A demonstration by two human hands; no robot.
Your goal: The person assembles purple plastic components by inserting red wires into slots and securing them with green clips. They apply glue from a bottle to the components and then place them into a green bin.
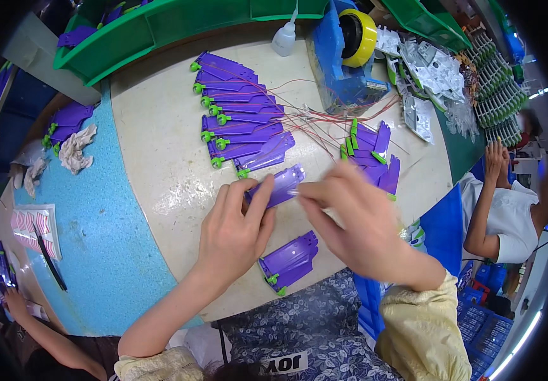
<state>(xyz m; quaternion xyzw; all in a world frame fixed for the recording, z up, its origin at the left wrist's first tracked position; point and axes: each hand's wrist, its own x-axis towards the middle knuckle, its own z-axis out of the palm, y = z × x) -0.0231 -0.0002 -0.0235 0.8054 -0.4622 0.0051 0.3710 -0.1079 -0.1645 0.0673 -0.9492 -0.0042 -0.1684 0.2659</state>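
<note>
My left hand (232, 219) grips a flat purple plastic part (281, 185), pressing it near the table top with fingers and thumb. At that part's right end is my right hand (356, 222), its fingers pinched together and partly blurred by motion. Something small and pale shows at its fingertips, too small to name. A row of overlapping purple parts with green knobs (242, 108) lies just beyond my left hand, with thin red wires running off to the right. Closer to me lies another purple part with green ends (290, 261). More purple and green pieces (372, 149) are heaped beyond my right hand.
A blue tape dispenser (344, 82) with a yellow-rimmed roll stands at the back, beside a small squeeze bottle (284, 38). Green bins (153, 38) line the far edge. Grey-white plastic parts (429, 70) pile up at right. Crumpled tissue (77, 149) lies left. Other people sit on both sides.
</note>
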